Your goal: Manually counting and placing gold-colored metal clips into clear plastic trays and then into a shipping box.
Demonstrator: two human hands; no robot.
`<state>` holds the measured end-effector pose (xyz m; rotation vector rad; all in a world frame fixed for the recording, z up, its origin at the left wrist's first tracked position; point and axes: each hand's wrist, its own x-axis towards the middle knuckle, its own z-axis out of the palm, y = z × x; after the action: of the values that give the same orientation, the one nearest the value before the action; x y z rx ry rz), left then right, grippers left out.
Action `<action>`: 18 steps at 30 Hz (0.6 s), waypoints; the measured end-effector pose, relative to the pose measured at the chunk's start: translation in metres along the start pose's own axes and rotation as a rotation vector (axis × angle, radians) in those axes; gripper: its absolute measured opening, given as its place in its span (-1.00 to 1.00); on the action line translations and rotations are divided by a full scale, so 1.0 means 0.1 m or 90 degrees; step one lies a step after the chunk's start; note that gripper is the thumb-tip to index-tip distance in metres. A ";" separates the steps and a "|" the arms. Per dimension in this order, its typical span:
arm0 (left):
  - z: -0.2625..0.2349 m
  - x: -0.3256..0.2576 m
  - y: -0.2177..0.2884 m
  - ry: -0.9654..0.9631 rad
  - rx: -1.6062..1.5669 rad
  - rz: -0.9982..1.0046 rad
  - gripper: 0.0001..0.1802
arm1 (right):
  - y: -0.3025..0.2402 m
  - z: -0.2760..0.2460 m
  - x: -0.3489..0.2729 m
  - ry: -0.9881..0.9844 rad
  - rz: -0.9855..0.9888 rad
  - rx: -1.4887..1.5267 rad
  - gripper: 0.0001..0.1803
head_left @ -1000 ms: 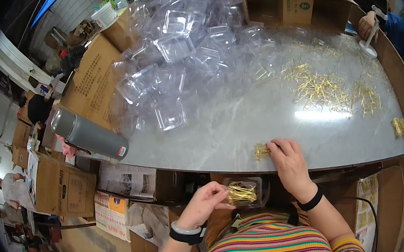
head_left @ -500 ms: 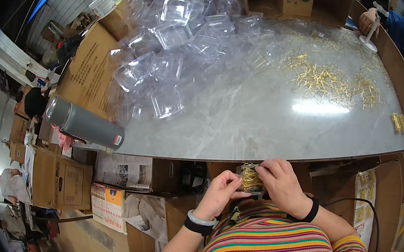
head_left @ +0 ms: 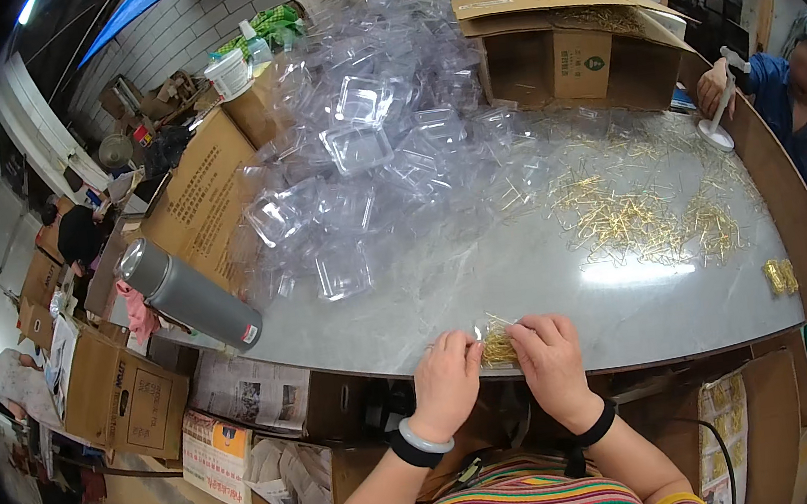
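A small clear plastic box filled with gold wire pieces is between my two hands at the table's front edge. My left hand pinches its left side, thumb and fingers together. On the other side my right hand is closed with its fingertips at the box's right rim. One or two wires stick up above the rest near the right fingertips. The lower part of the box is hard to make out. Loose gold wire pieces lie scattered on the grey table to the right.
A heap of clear plastic boxes covers the back left. A grey bottle leans at the left edge. Gold bundles lie by the right cardboard wall. An open carton stands behind. A co-worker's hand grips a white-based stand.
Both hands have moved forward with the filled box, from close to my body to the table's front edge. The view has tilted up, showing more of the back and the co-worker.
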<state>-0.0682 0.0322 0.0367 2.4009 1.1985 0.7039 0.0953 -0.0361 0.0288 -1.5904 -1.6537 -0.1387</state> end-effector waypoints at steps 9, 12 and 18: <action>0.19 0.00 -0.07 -0.024 0.061 0.114 -0.34 | 0.02 0.02 -0.04 -0.021 0.004 0.008 -0.65; 0.19 -0.04 -0.14 0.013 0.007 0.142 -0.38 | 0.04 0.02 -0.05 -0.029 0.009 0.025 -0.67; 0.21 -0.05 -0.15 0.051 -0.079 0.167 -0.50 | 0.12 -0.06 0.00 -0.067 -0.003 0.068 -0.75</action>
<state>-0.0679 0.0348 0.0108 2.4687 0.8474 0.9323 0.1088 -0.0375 0.0269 -1.5358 -1.7157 0.0312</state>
